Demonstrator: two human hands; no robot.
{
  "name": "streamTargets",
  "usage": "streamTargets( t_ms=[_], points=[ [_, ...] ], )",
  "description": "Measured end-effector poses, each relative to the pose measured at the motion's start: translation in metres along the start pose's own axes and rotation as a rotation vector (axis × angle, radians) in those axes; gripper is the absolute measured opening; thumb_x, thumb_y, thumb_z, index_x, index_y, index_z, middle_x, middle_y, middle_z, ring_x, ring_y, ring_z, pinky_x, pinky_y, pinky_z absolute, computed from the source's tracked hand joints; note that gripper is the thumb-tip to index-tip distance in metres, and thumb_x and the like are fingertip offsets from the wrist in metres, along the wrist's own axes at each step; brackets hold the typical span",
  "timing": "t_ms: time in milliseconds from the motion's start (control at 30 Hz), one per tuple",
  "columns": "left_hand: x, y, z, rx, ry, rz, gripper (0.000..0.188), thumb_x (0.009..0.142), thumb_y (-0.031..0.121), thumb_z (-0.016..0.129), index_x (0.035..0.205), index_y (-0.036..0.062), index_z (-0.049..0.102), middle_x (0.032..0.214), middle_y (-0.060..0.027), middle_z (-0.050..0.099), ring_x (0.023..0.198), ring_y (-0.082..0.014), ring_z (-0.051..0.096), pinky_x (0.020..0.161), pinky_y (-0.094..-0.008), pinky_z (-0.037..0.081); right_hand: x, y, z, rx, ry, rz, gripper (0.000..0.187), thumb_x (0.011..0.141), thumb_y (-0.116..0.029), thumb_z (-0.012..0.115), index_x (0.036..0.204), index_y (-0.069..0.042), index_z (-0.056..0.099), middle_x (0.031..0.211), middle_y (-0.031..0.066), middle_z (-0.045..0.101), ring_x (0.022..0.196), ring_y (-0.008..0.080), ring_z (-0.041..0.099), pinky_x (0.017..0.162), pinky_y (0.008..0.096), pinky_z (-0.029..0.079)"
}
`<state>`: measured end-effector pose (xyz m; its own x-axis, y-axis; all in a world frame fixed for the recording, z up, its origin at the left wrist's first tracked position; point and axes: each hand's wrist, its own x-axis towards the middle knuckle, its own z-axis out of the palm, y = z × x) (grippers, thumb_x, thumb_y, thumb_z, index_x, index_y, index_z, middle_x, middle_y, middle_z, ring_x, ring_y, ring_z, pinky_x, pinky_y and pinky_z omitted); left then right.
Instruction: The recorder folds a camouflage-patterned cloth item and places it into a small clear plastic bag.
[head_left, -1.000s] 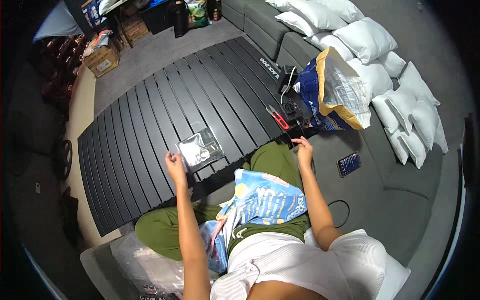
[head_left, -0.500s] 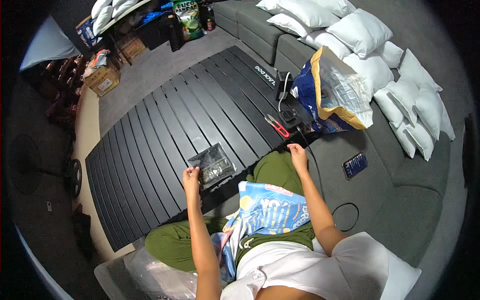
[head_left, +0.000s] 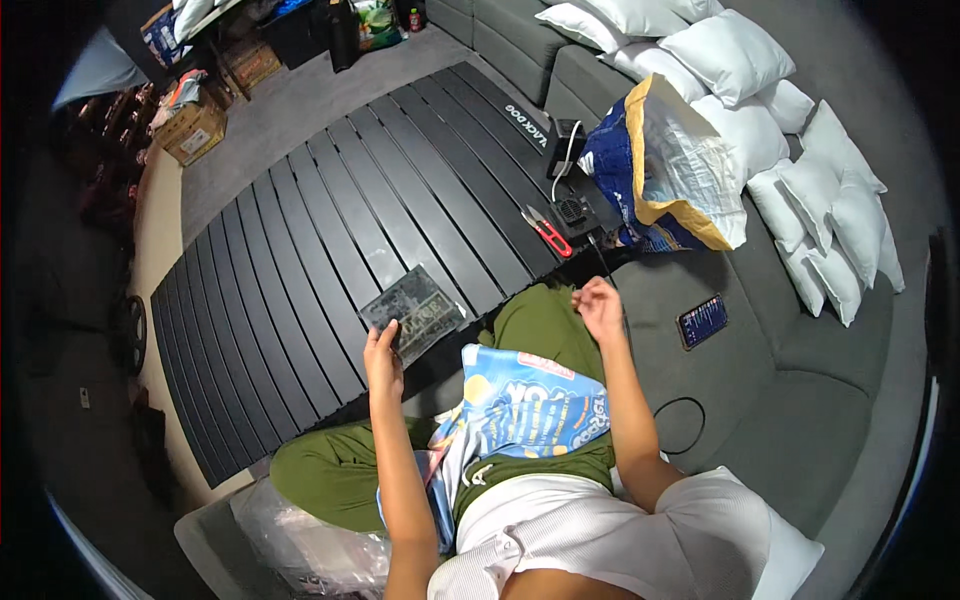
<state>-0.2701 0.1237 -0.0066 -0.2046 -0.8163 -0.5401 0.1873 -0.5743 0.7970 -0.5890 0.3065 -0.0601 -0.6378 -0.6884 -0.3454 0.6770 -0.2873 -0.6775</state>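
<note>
My left hand (head_left: 383, 358) grips the near left corner of a flat, dark packet with a clear shiny cover (head_left: 415, 315), thumb on top. The packet is over the near edge of the black slatted table (head_left: 330, 240). My right hand (head_left: 598, 308) is raised beside my right knee with its fingers curled in; whatever they may pinch is too small to make out. Across my lap lies a blue printed piece, like a bag or cloth (head_left: 535, 400). Red-handled thread snips (head_left: 548, 234) rest on the table's right part, beyond my right hand.
Right of the table stands an open blue and yellow bag with silvery lining (head_left: 690, 170). Beside it are a black device (head_left: 572, 208) and cable. A phone (head_left: 702, 321) lies on the grey sofa (head_left: 720, 400), with white pillows (head_left: 730, 60) piled behind. Clear plastic (head_left: 310, 535) lies at lower left.
My left hand has taken a fuller hold of the packet, which has turned and shifted slightly left. My right hand has lifted and curled its fingers more. The whole view has shifted slightly.
</note>
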Motion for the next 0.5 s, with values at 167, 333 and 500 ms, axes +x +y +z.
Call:
streamTargets(
  t_ms=[167,333,500],
  points=[
    [-0.016,0.008,0.011,-0.130,-0.073,0.034,0.045,0.083,0.019,0.062,0.122,0.0077,0.042,0.079,0.0066,0.054,0.054,0.0008,0.046,0.045,-0.0163,0.038,-0.013,-0.022,0.005,-0.179,-0.029,-0.220,0.005,0.076,-0.007,0.044,0.074,-0.006,0.048,0.048,-0.0002,0.034,0.042,0.0102,0.032,0.043,0.0233,0.029],
    [-0.004,-0.006,0.009,-0.119,-0.239,0.143,0.059,0.079,0.009,0.064,0.130,0.0086,0.034,0.110,-0.0016,0.054,0.084,-0.0074,0.054,0.066,-0.0187,0.043,-0.034,0.002,0.051,-0.535,-0.052,-0.256,0.015,0.086,-0.013,0.048,0.097,-0.003,0.052,0.072,0.0013,0.054,0.062,0.0072,0.050,0.055,0.0203,0.042],
    [0.001,-0.007,0.020,-0.252,-0.333,0.008,0.058,0.079,0.008,0.063,0.129,0.0089,0.034,0.111,-0.0033,0.053,0.094,-0.0142,0.054,0.075,-0.0267,0.044,-0.018,0.043,0.114,-0.466,-0.347,-0.017,0.053,0.085,-0.022,0.058,0.131,-0.007,0.035,0.110,0.0087,0.055,0.097,0.0122,0.054,0.080,0.0242,0.045]
  ],
)
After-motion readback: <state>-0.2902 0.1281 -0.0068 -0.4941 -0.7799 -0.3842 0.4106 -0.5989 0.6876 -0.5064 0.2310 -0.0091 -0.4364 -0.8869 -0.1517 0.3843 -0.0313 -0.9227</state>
